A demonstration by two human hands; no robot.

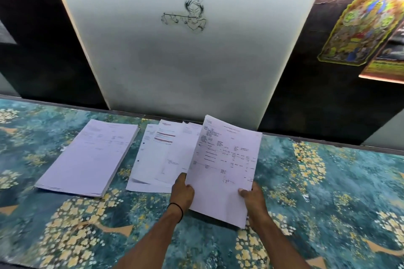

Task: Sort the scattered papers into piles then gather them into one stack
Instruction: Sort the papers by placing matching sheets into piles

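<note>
I hold a bundle of printed sheets (225,166) lifted above the patterned surface. My left hand (181,192) grips its left edge, thumb on top. My right hand (253,200) pinches its lower right edge, thumb on the front. To the left lies a thick neat pile of white papers (89,157). Between that pile and the held sheets sits a loose, fanned pile of papers (157,157), one with a red-marked header; its right part is hidden behind the held sheets.
The papers lie on a teal cloth with yellow flower print (317,181). Behind stands a white board with a line drawing (188,50) against a dark wall. Colourful posters (358,30) hang at the upper right.
</note>
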